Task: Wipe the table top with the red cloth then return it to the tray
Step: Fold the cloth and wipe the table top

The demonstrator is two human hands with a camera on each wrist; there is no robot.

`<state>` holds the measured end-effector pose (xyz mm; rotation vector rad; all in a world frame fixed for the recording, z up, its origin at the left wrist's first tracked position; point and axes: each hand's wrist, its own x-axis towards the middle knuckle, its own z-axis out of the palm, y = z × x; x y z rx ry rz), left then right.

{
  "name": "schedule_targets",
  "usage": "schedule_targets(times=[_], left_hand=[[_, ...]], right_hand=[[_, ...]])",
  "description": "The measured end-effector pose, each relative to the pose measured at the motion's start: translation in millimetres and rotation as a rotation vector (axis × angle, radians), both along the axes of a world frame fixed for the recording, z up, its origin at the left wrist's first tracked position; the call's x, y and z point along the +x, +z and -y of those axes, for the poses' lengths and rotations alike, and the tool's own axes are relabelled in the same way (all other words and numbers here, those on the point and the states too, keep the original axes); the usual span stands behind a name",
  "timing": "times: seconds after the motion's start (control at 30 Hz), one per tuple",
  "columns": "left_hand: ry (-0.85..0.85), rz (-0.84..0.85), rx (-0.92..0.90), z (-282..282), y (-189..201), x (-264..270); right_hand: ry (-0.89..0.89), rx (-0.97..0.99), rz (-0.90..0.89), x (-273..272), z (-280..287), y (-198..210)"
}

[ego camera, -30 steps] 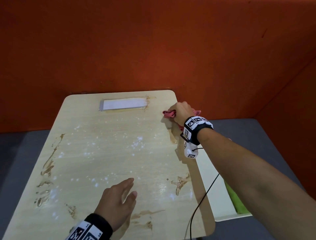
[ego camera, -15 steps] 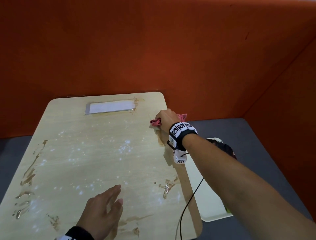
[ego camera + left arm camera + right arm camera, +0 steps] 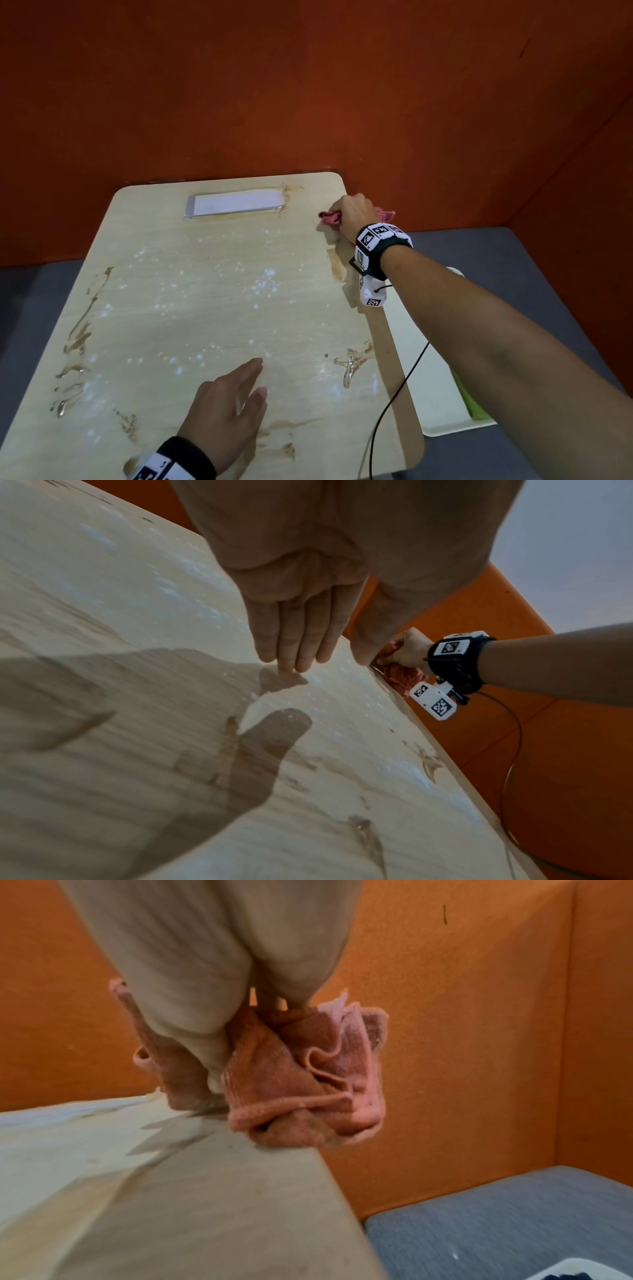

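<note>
My right hand point(image 3: 352, 214) grips the bunched red cloth point(image 3: 329, 218) at the far right edge of the light wooden table top point(image 3: 212, 308). In the right wrist view the red cloth point(image 3: 301, 1080) is crumpled under the curled fingers and touches the table edge point(image 3: 291, 1153). My left hand point(image 3: 226, 401) lies flat on the table near the front, fingers straight; in the left wrist view the fingertips point(image 3: 294, 661) touch the surface. Brown smears mark the table: a streak point(image 3: 337, 269) just behind the cloth, others at the left point(image 3: 80, 337) and front right point(image 3: 352, 363). The white tray point(image 3: 442, 428) stands right of the table.
A white card point(image 3: 236, 205) lies at the table's far edge. Orange walls point(image 3: 308, 85) close the back and right. A green cloth point(image 3: 469, 404) lies in the tray. A black cable point(image 3: 394, 401) hangs from my right wrist over the table's right edge. Grey floor point(image 3: 496, 253) surrounds the table.
My right hand with the cloth stays at the far right edge of the table, barely shifted. The left hand stays flat near the front. The camera view has swung a little.
</note>
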<state>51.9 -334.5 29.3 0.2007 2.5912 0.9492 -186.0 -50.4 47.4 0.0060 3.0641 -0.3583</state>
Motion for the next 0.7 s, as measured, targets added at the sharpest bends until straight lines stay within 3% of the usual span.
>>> schedule_targets(times=[0.5,0.7], left_hand=[[-0.020,0.035,0.018,-1.0,5.8,-0.6],[-0.033,0.021,0.007,-1.7,6.8,-1.4]], right_hand=[[0.107,0.013,0.149,17.8,-10.7,-5.1],[0.013,-0.042,0.030,-12.4,-17.2,0.1]])
